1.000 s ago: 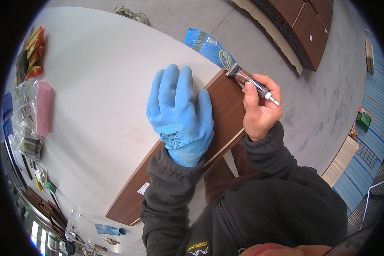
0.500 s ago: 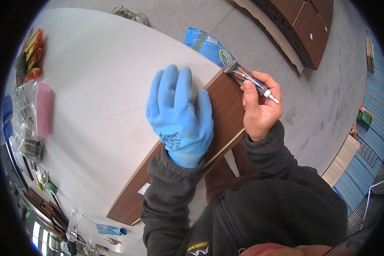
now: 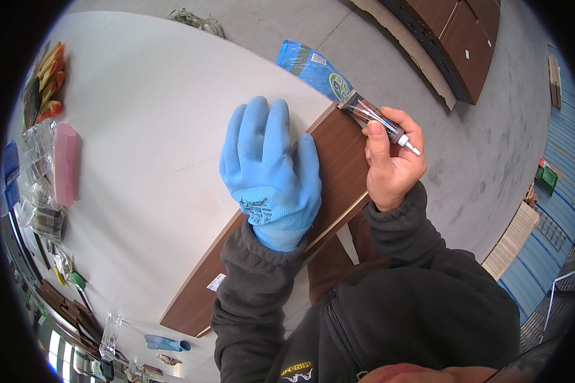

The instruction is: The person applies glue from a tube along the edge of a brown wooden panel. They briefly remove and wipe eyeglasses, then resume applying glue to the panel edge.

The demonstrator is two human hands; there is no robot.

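Note:
Spread over a long brown wood-look board (image 3: 342,150), my left hand (image 3: 268,169) wears a light blue rubber-coated glove, its fingers stretched out. The glove hides the middle of the board, and whether the palm presses on it I cannot tell. Above the board's far right end, my bare right hand (image 3: 394,156) pinches a small squeeze tube (image 3: 375,116) between thumb and fingers. The tube is dark with a clear section, and its white nozzle points right and slightly down. Its crimped end lies over the board's corner in this view.
Beneath the board is a large white table (image 3: 140,108). Orange-and-yellow gloves (image 3: 50,83), a pink case (image 3: 65,165) and clear plastic bags (image 3: 39,191) lie at its left. A blue plastic package (image 3: 316,67) sits at the far edge. Brown panels (image 3: 463,38) stand beyond.
My right hand and the tube have shifted very slightly right. My gloved left hand is almost unmoved, and the board stays where it was.

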